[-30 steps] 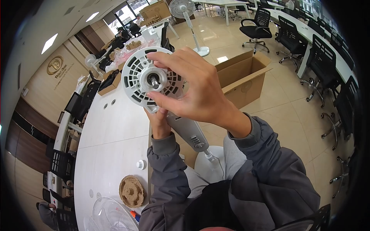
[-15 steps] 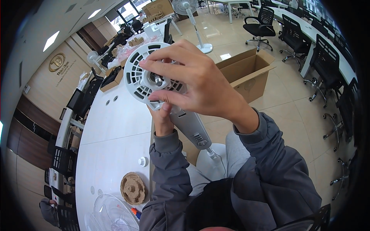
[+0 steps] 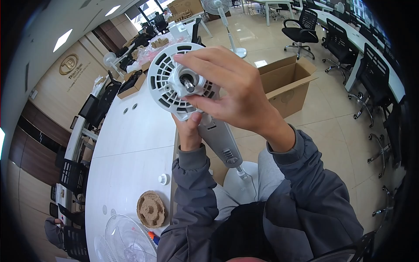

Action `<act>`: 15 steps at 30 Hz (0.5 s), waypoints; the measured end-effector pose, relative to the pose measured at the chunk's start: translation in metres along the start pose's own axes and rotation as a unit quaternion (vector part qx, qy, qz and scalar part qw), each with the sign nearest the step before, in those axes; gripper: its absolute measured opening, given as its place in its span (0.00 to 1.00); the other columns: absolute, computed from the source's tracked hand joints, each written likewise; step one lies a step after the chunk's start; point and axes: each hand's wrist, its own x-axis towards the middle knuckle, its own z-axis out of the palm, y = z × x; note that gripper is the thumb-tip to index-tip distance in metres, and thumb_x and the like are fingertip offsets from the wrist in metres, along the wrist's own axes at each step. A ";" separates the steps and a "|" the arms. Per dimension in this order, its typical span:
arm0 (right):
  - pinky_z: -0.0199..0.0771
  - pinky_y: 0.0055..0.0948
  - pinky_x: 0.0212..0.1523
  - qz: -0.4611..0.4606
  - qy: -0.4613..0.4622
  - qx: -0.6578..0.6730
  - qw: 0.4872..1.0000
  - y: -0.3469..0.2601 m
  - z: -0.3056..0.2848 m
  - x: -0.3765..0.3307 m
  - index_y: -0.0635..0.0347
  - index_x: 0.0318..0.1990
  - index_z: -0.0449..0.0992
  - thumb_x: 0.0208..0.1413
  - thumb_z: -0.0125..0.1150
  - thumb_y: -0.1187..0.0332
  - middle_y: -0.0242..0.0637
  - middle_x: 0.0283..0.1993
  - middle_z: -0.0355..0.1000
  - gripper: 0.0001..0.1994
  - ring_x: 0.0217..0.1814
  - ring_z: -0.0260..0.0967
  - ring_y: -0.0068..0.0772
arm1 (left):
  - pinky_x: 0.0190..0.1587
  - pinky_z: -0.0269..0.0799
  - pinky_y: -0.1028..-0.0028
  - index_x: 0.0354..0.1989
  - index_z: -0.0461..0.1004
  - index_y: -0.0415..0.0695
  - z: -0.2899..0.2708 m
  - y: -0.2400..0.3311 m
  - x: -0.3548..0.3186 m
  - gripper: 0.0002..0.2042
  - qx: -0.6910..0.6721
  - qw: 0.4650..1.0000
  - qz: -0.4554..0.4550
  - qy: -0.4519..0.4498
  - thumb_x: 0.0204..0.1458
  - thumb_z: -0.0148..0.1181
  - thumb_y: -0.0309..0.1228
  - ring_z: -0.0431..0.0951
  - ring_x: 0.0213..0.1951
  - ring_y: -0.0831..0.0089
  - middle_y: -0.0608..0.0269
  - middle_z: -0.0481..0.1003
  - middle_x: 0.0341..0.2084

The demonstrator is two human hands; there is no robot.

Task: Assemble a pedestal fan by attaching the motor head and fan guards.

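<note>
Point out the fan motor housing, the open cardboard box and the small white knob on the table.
fan motor housing [image 3: 162, 85]: head view, on its vented white rim.
open cardboard box [image 3: 291, 94]: head view, on its front wall.
small white knob [image 3: 163, 179]: head view, on its top.

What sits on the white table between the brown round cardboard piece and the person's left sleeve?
In the head view, a small white knob lies on the white table, between the brown cardboard piece and the left sleeve; otherwise bare tabletop.
</note>
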 end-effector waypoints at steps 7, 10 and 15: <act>0.80 0.32 0.44 -0.002 -0.003 0.044 0.999 0.002 0.003 -0.002 0.59 0.49 0.82 0.29 0.77 0.80 0.39 0.47 0.79 0.30 0.48 0.76 0.40 | 0.53 0.72 0.67 0.62 0.63 0.39 0.012 0.011 0.001 0.49 0.005 1.000 -0.009 0.009 0.33 0.80 0.54 0.75 0.52 0.67 0.61 0.72 0.51; 0.81 0.33 0.45 0.028 0.013 0.062 0.998 0.000 0.007 -0.004 0.59 0.48 0.83 0.29 0.77 0.79 0.37 0.47 0.79 0.29 0.50 0.76 0.39 | 0.53 0.72 0.67 0.61 0.64 0.39 0.009 0.010 0.001 0.49 0.011 1.000 -0.018 0.011 0.33 0.81 0.53 0.75 0.51 0.67 0.61 0.72 0.51; 0.81 0.33 0.48 -0.015 0.015 0.023 1.000 0.003 0.011 -0.003 0.59 0.47 0.83 0.29 0.78 0.77 0.38 0.48 0.80 0.28 0.50 0.77 0.41 | 0.52 0.73 0.67 0.60 0.64 0.39 0.005 0.006 0.000 0.47 0.005 1.000 -0.001 0.019 0.33 0.80 0.53 0.75 0.50 0.68 0.62 0.72 0.50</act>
